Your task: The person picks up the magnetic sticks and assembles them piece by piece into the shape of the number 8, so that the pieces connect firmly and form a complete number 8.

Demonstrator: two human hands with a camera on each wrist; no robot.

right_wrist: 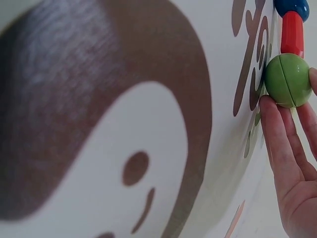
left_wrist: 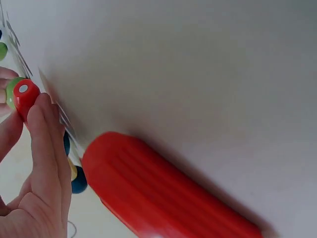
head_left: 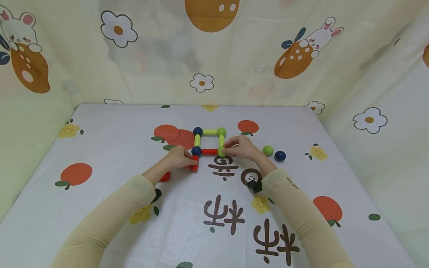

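Observation:
A small square of rods and balls lies on the table. Its far side is a yellow-green rod (head_left: 210,132) between a blue ball (head_left: 198,131) and a green ball (head_left: 221,131). Along the near side runs a red rod (head_left: 210,152) from another blue ball (head_left: 196,150) to a green ball (right_wrist: 288,80). My left hand (head_left: 179,158) pinches a second red rod (head_left: 195,163) just below the near blue ball; whether they touch, I cannot tell. With thumb and fingertips, my right hand (head_left: 242,147) holds the near green ball.
One more red piece (head_left: 165,176) lies under my left wrist, showing as a large red rod (left_wrist: 163,188) in the left wrist view. Right of my right hand sit a loose green ball (head_left: 267,150) and a loose blue ball (head_left: 280,156). Printed cloth (head_left: 161,67) hangs behind the table.

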